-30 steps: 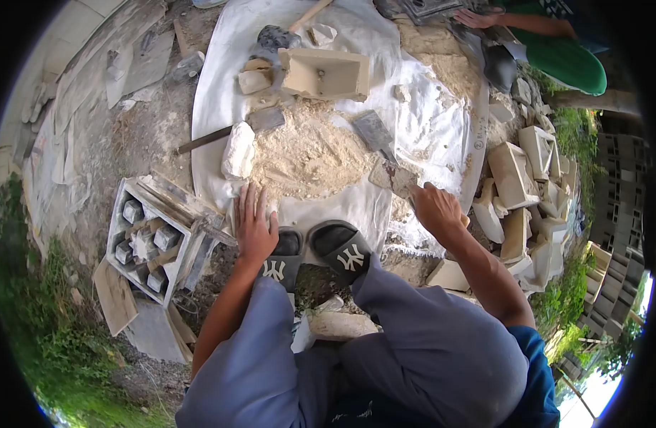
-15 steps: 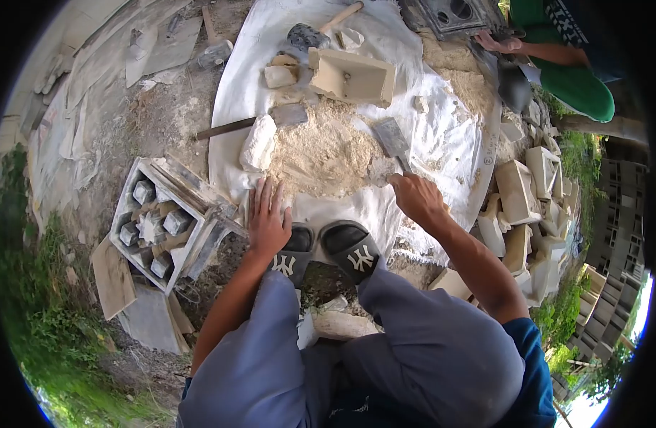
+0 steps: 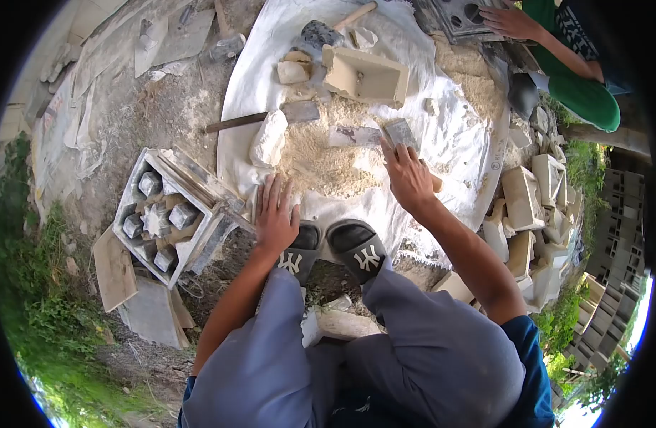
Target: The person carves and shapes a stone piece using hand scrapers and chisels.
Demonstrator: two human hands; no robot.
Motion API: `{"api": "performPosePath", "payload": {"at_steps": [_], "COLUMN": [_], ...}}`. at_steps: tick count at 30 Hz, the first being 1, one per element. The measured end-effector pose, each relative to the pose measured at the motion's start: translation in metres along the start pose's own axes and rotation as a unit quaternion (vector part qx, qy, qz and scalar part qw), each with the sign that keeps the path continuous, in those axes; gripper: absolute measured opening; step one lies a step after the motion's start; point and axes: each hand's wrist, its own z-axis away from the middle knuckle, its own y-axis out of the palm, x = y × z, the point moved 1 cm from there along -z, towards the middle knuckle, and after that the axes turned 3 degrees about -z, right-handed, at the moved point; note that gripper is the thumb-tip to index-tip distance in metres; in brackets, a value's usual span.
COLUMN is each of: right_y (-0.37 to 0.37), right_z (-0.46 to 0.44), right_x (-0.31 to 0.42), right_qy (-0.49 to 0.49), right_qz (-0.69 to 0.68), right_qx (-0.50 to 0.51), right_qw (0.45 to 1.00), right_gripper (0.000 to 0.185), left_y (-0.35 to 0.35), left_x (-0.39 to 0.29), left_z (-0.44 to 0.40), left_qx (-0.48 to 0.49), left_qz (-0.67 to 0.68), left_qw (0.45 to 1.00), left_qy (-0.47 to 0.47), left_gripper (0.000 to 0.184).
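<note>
Holding trowel [image 3: 358,136] w/ R hand [image 3: 410,175] clamped on it, blade [image 3: 348,135] just fwd-left of hand at tan pwdr pile [image 3: 331,167], flat, grey w/ dark patches; L hand [image 3: 276,214] palm-down, spread slightly, nr white chunk [image 3: 269,139].

You wear loose slate-blue trousers [image 3: 442,342] that wrinkle in soft folds, and a dark blue shirt with short sleeves [image 3: 533,371]. Your slides [image 3: 366,261] are dark grey and black, each broad strap bearing white interlocking letters. Your left hand [image 3: 276,220], right hand [image 3: 411,180] and forearms [image 3: 474,260] are bare.
</note>
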Motion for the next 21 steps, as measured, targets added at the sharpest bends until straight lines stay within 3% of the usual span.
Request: {"api": "performPosePath", "payload": {"at_steps": [4, 8, 11, 16, 19, 21], "right_y": [-0.002, 0.005, 0.017, 0.027, 0.019, 0.018], "right_z": [0.002, -0.007, -0.027, -0.023, -0.004, 0.006], "right_x": [-0.022, -0.031, -0.014, 0.003, -0.004, -0.005], "right_qy": [0.077, 0.073, 0.109, 0.094, 0.051, 0.036], "right_qz": [-0.024, -0.023, -0.033, -0.077, -0.071, -0.075], "right_qx": [0.122, 0.075, 0.106, 0.072, 0.131, 0.049], "right_qw": [0.989, 0.994, 0.988, 0.990, 0.988, 0.995], "right_gripper": [0.072, 0.065, 0.066, 0.056, 0.058, 0.063], "left_y": [-0.001, -0.001, -0.001, -0.001, 0.000, 0.001], "left_x": [0.001, 0.000, -0.001, -0.001, -0.001, 0.000], "left_z": [0.000, 0.000, 0.000, 0.000, 0.000, 0.000], "left_qx": [-0.001, 0.001, -0.002, 0.007, 0.012, -0.005], "left_qz": [0.006, 0.001, -0.006, -0.017, -0.005, -0.009], "left_qw": [1.000, 1.000, 1.000, 1.000, 1.000, 1.000], "left_qy": [0.000, 0.003, 0.006, 0.005, -0.003, 0.006], "left_gripper": [0.063, 0.063, 0.062, 0.062, 0.061, 0.061]}}
